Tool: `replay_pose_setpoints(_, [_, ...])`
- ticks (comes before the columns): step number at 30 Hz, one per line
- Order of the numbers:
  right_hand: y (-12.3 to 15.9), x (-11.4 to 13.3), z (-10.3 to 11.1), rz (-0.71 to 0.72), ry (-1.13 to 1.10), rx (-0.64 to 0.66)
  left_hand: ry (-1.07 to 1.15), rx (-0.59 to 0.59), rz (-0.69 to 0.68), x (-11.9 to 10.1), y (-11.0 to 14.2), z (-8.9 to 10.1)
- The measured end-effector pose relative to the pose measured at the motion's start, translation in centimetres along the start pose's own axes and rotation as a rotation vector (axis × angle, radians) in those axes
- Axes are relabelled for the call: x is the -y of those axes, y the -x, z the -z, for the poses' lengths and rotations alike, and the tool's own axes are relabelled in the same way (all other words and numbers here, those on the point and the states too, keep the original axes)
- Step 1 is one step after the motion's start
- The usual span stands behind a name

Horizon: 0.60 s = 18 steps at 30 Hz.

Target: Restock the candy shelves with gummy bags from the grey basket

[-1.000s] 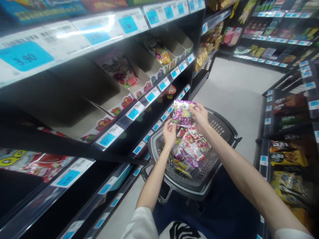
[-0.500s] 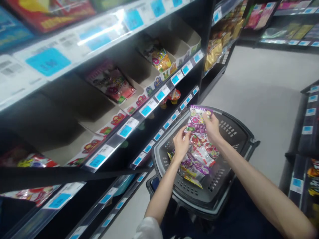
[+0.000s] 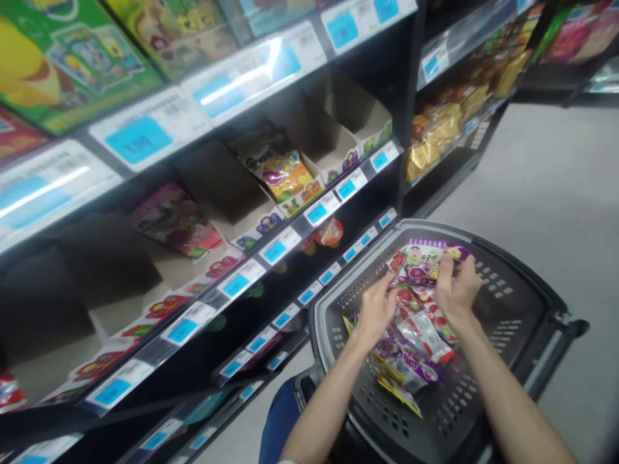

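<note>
A purple candy packet (image 3: pixel 418 264) with grape pictures is held flat over the grey shopping basket (image 3: pixel 517 303). My right hand (image 3: pixel 457 287) grips its right edge, fingers closed on it. At the packet's lower left edge my left hand (image 3: pixel 377 309) pinches it too. Under both hands lies a heap of several red, purple and yellow candy packets (image 3: pixel 411 351) inside the basket.
A dark store shelf runs along the left, with cardboard display boxes (image 3: pixel 271 219) holding candy bags (image 3: pixel 280 171) and blue price tags (image 3: pixel 316 212) on the rails. Gold snack bags (image 3: pixel 430 145) fill the far shelf. Grey floor (image 3: pixel 565 187) lies to the right.
Both hands have lowered the purple packet toward the heap in the basket and tipped it flatter. The view has swung down and left, so the basket sits further right.
</note>
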State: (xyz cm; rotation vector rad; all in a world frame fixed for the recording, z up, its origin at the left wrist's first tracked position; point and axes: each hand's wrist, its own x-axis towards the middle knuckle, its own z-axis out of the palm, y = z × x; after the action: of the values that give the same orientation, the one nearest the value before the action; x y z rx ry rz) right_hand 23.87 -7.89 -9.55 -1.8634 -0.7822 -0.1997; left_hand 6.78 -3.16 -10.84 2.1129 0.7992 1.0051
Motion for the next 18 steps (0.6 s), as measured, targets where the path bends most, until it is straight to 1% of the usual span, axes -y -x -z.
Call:
replay_pose_setpoints(3, [-3.0,-1.7,0.3,0.075,0.107,-0.008,-0.062,0.046,-0.070,0.1,-2.3,-1.9])
replay_pose_setpoints(5, [-4.3,-2.9,0.5,0.116,0.142,0.010,-0.095,0.075,-0.096,0.1,-3.4,-2.8])
replay_pose_setpoints(7, [-5.3,-3.8,0.6,0.155,0.167,0.008,-0.105,0.090,-0.091,0.0,-4.1,-3.5])
replay_pose_setpoints(13, [-8.0,-5.8,0.5,0.196,0.207,-0.050,-0.101,0.190,-0.063,-0.9,-5.3,-5.2])
replay_pose_setpoints(16, [-9.2,-6.5,0.5,0.270,0.190,-0.040,-0.122,0.188,-0.075,-1.3,-5.5,-5.7])
replay_pose_setpoints(18, [-9.7,-6.7,0.7,0.336,0.161,-0.013,-0.118,0.156,-0.081,-1.4,-5.5,-6.3])
